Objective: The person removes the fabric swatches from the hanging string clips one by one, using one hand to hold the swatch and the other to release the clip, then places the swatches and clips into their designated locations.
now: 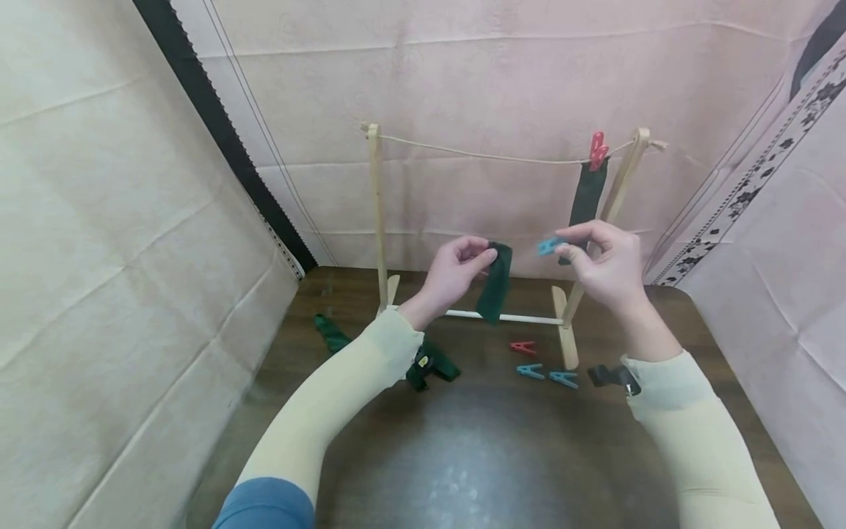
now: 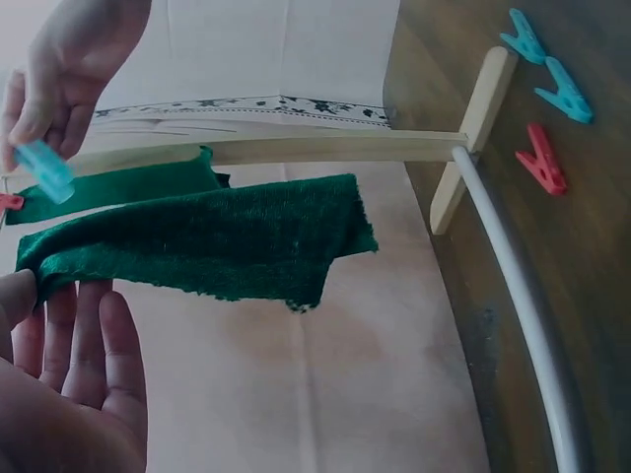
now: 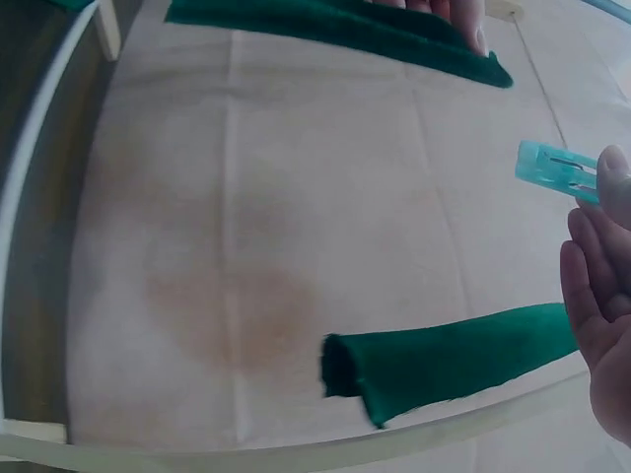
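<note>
My left hand (image 1: pixel 456 270) pinches a dark green strip of cloth (image 1: pixel 498 286) by its top end, and the strip hangs below the fingers. To its right, my right hand (image 1: pixel 611 266) holds a light blue clothespin (image 1: pixel 548 246) between thumb and fingers, apart from the strip. In the right wrist view this clothespin (image 3: pixel 552 169) points away from the fingertips. Behind the right hand, a second green strip (image 1: pixel 588 192) hangs from a string (image 1: pixel 476 153), clipped by a red clothespin (image 1: pixel 598 152) near the right post. That strip is partly hidden by the hand.
The string runs between two wooden posts, left (image 1: pixel 377 213) and right (image 1: pixel 626 176), joined low by a white rod (image 1: pixel 529 319). On the brown table (image 1: pixel 456 455) lie a red clothespin (image 1: pixel 523 347), two blue clothespins (image 1: pixel 530 371) and more green cloth (image 1: pixel 439 360), partly behind the left arm.
</note>
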A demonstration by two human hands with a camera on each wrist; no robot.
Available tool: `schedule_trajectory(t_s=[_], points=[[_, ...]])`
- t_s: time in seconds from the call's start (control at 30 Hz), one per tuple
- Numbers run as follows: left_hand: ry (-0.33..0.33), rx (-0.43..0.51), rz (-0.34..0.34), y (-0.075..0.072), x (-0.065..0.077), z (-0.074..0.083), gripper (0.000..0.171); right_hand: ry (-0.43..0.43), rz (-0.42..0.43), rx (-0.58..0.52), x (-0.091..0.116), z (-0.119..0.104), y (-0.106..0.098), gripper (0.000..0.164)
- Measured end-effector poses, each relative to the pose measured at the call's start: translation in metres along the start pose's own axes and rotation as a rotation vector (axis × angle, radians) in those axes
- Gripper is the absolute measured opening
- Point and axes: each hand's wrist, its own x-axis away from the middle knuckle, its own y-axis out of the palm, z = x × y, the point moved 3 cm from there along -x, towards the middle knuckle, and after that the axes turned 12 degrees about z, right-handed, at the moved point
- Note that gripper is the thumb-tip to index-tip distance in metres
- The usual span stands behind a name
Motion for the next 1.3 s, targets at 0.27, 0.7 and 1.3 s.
schedule_trajectory(t_s=[0.27,0.7,1.3], points=[[-0.058,-0.044,-0.001,-0.017,0.013,-0.025,0.027,0.088,-0.033,-0.043,0.032,0.021,-0.002,0.022],[-0.112,-0.05,0.032,-0.039,0.032,-0.06,0.027,0.228,-0.018,-0.094,0.077,0.052,0.001,0.028],[-0.237,-0.075,0.053,-0.081,0.073,-0.109,0.029,0.453,-0.101,-0.058,0.129,0.052,0.012,0.028]])
